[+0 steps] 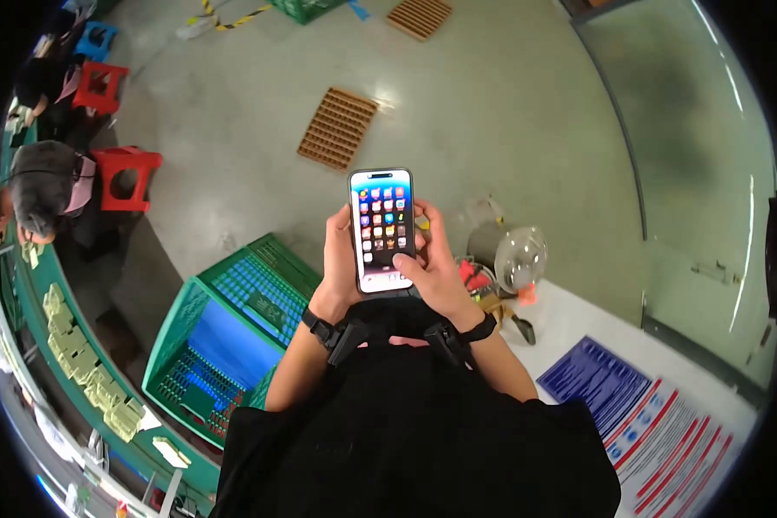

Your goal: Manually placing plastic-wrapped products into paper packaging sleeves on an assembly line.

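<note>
A smartphone [383, 231] with a lit screen full of app icons is held upright in front of me, between both hands. My left hand [340, 263] wraps its left side, the fingers mostly hidden behind the phone. On the other side, my right hand [440, 274] grips the right edge, and its thumb lies over the lower part of the screen. Each wrist wears a black strap [323, 328] with a dark block on it.
Left of me stands a green plastic crate [200, 298]. Beyond it, people sit on red stools [128, 177] along a green worktable [67, 289] with pale parts. Brown slatted trays [337, 129] lie on the floor. At right, a white table [535, 324] bears printed sheets and a clear rounded object [521, 257].
</note>
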Available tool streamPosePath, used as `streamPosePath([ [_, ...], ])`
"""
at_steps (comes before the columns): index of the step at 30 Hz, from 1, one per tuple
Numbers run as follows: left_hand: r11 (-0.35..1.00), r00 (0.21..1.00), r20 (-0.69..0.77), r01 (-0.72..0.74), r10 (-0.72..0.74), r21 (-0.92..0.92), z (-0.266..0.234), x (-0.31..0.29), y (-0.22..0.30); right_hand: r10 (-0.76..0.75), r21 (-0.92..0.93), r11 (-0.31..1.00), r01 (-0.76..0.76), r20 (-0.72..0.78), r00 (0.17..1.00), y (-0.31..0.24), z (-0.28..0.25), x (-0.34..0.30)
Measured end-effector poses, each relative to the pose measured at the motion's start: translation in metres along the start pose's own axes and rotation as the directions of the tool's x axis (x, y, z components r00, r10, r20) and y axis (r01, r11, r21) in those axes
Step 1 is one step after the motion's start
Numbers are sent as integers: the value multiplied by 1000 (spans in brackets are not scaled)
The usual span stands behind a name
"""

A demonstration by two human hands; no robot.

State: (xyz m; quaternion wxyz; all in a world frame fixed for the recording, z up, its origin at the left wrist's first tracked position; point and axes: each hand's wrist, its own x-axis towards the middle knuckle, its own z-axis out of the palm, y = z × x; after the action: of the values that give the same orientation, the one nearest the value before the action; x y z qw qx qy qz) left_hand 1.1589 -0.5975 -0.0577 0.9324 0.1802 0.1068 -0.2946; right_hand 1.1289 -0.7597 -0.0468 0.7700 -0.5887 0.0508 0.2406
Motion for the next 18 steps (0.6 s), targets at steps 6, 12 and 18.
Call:
streamPosePath([
  [6, 996, 990, -113, -78, 81, 30, 40, 137, 117, -22, 59, 998, 8, 237, 971, -108, -44, 177],
  [12, 969, 942, -242, -201, 232, 143, 20, 271, 234, -9, -144, 987, 65, 362, 932, -162, -67, 395],
  [18, 940, 835, -469, -340, 290, -23, 24, 312, 366, 333, -37, 939, -341, 339, 880, -192, -14, 536],
])
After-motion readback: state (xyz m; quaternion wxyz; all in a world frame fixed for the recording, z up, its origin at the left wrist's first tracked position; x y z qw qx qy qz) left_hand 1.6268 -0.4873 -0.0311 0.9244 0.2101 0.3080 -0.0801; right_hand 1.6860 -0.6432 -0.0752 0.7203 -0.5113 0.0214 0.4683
